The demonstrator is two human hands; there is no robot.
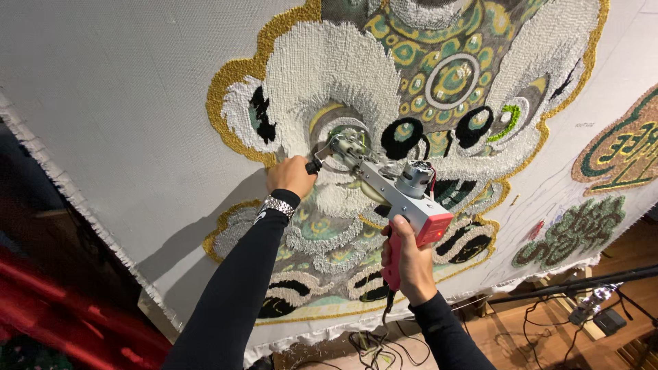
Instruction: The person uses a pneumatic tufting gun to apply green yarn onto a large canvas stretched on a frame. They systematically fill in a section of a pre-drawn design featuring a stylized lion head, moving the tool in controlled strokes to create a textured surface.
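A tufting gun with a grey metal body, a round motor and a pink-red handle presses its tip against a stretched white cloth. My right hand grips the pink handle from below. My left hand is closed on the gun's black front grip, a metal watch on its wrist. The tip meets the cloth inside a tufted lion-like design of white, gold, green and black yarn. Both arms wear black sleeves.
Smaller green and gold tufted shapes lie on the cloth at the right. Black cables trail on the wooden floor below, beside a dark stand bar. Red fabric shows at the lower left.
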